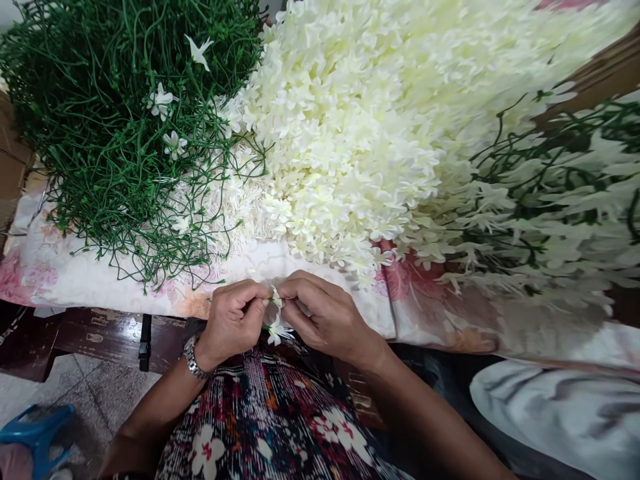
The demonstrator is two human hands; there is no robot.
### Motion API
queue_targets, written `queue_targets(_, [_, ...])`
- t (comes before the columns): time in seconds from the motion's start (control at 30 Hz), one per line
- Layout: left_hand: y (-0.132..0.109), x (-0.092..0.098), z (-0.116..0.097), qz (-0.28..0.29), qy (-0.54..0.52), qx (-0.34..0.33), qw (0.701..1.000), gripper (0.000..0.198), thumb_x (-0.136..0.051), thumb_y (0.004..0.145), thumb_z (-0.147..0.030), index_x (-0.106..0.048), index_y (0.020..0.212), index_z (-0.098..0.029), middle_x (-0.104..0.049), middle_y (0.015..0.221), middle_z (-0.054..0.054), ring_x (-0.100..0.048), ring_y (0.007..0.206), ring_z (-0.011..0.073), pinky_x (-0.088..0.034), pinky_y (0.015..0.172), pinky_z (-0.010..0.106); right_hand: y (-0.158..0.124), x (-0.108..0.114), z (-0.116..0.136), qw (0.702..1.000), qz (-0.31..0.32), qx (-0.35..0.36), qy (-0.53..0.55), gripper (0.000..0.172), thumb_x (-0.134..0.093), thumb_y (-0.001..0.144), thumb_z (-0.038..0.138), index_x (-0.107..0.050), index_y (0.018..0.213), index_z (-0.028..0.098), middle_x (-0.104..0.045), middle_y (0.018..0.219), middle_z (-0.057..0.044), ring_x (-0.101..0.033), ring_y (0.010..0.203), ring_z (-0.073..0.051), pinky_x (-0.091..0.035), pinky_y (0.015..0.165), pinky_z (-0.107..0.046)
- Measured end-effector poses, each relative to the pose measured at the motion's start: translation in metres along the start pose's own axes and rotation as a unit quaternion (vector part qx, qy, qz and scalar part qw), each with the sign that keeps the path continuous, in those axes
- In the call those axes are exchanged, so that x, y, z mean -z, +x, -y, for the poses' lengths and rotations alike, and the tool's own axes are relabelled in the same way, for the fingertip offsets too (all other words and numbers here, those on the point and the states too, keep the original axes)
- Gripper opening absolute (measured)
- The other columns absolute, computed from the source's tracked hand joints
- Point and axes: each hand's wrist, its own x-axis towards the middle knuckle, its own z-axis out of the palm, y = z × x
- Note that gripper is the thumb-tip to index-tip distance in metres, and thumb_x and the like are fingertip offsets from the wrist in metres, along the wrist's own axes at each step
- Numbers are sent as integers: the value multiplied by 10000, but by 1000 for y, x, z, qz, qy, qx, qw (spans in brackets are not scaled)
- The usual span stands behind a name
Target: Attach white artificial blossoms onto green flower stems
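Note:
My left hand (235,317), with a metal watch at its wrist, pinches a thin green artificial stem, most of it hidden by the fingers. Facing it, my right hand (327,319) is closed at the fingertips on a small white artificial flower (276,297). The two hands almost touch, just over the table's front edge. Below them another white flower (276,332) with thin white strands hangs on the stem. Beyond my hands lie a heap of green plastic stems (120,120) on the left and a large pile of cream-white flower heads (340,147) in the middle.
A floral cloth (100,280) covers the table. White strands (240,207) lie between the heaps. Finished-looking flower sprays (545,207) spread at the right, somewhat blurred. Grey-white fabric (555,407) is at lower right, and a blue plastic stool (45,440) stands on the floor at lower left.

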Motion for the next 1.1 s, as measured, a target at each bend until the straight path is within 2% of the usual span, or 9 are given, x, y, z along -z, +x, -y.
queue_targets(0.2, [0,0,0,14,4,-5,1000,119,-462,715,-65,-539,673,-146,-486,549,-27,-431,498,63,-349,496,185,-3,0,-1,1000,9,-12,17,112,-417,744,60,-465,794,148,-490,673,-23,-451,640,-95,-407,552,-226])
queue_targets(0.37, [0,0,0,4,4,-14,1000,126,-465,710,-56,-542,670,-148,-480,544,-32,-423,494,59,-345,494,180,-2,1,0,1000,8,-3,7,116,-413,745,55,-462,796,147,-488,671,-23,-450,644,-96,-414,559,-226])
queue_targets(0.63, [1,0,1,10,-10,17,1000,124,-466,705,-66,-559,671,-141,-525,565,-17,-460,517,67,-370,516,186,0,0,1,1000,8,-2,-2,117,-411,747,52,-471,797,139,-493,675,-28,-459,648,-99,-420,558,-226])
queue_targets(0.77, [1,4,1,18,-92,76,993,99,-494,712,-108,-586,712,-143,-562,606,-7,-490,540,69,-392,520,179,0,9,5,1000,23,-8,5,129,-442,761,74,-498,857,139,-524,731,-40,-491,693,-102,-437,593,-232])
queue_targets(0.93, [-2,12,-3,20,-236,178,955,61,-557,694,-186,-592,684,-137,-506,533,-28,-440,433,48,-355,414,157,1,24,14,998,-16,35,-42,212,-520,720,74,-514,923,136,-557,776,-57,-503,731,-124,-444,631,-261])
queue_targets(1.1, [-4,13,-7,29,-304,202,931,111,-592,681,-238,-590,639,-136,-489,510,-31,-444,425,51,-360,408,159,2,28,22,995,-18,76,-58,235,-538,700,82,-512,925,144,-553,773,-54,-498,725,-131,-442,627,-271])
